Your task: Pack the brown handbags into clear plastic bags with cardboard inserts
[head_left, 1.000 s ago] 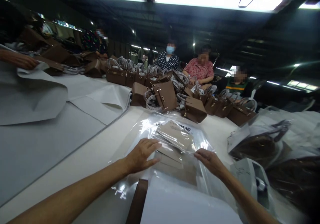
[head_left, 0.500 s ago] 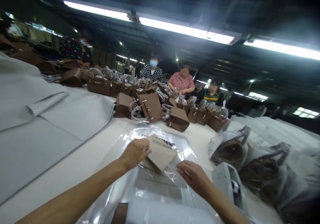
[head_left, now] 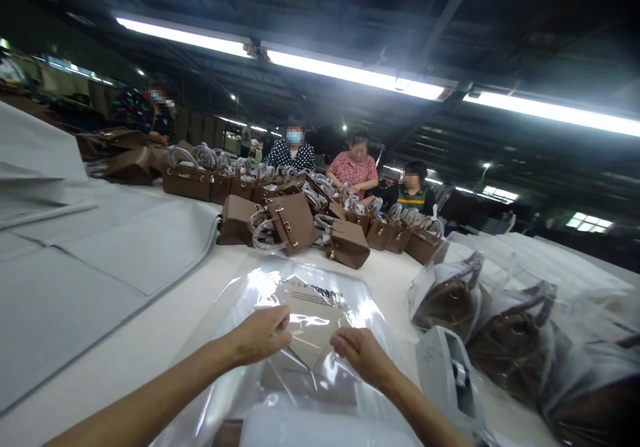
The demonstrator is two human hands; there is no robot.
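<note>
In front of me lies a clear plastic bag [head_left: 357, 294], shiny with light reflections. A beige printed card or envelope [head_left: 313, 320] shows through the film, one corner pointing toward me. My left hand [head_left: 267, 332] is closed at the card's left side, its fingers pinching the plastic film. At the right side my right hand [head_left: 361, 352] also pinches the film between thumb and fingers. Nearest to me, a pale wrapped bundle [head_left: 325, 427] lies by the bag, with a bit of brown [head_left: 227, 432] at its left.
Brown handbags [head_left: 295, 224] with wrapped handles crowd the table's far side. Grey-white sheets [head_left: 125, 254] cover the left. At right stand a grey tape dispenser [head_left: 443, 367] and bagged handbags [head_left: 445, 304]. Several people, one in a pink top [head_left: 353, 170], are behind the handbags.
Both hands have come a little closer to me, and the right one has moved nearer the card. The card lies flatter, with plastic glare across it. My view has shifted slightly.
</note>
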